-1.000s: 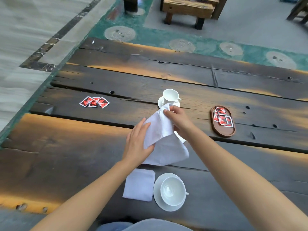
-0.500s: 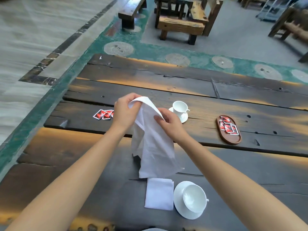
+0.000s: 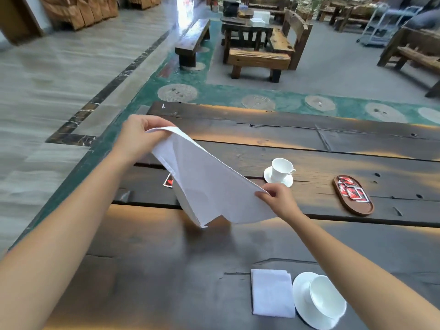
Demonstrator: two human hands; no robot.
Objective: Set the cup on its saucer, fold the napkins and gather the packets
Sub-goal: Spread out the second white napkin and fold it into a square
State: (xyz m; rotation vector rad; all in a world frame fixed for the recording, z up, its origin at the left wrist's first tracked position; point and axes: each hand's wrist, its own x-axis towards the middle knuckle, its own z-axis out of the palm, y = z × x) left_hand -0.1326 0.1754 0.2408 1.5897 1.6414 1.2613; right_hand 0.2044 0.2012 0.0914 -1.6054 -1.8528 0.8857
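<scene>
White cloth hangs above the dark wooden desk (image 3: 166, 258): the open napkin (image 3: 209, 186) is stretched between both hands, apparently clear of the boards. The left hand (image 3: 140, 136) pinches one corner up high, fingers curled round the hem. The right hand (image 3: 278, 198) pinches the opposite corner lower down, just in front of the far cup (image 3: 282, 169), which stands on its saucer (image 3: 289, 182). A folded napkin (image 3: 271, 292) lies flat near the front edge, just beside the near saucer (image 3: 301, 288), which carries the near cup (image 3: 326, 298). Red packets (image 3: 351, 190) sit in the oval wooden tray (image 3: 364, 211). One loose packet (image 3: 169, 181) peeks out from behind the hanging cloth on the left.

The main risk is likely the far cup. The right hand is close to it, so a wide sweep while laying the cloth down could knock it off its saucer. The lower hem hangs unevenly, so a fold made without matching the corners would probably come out skewed. Lowering the cloth over the loose packet could hide it or brush it toward the desk's left edge.
</scene>
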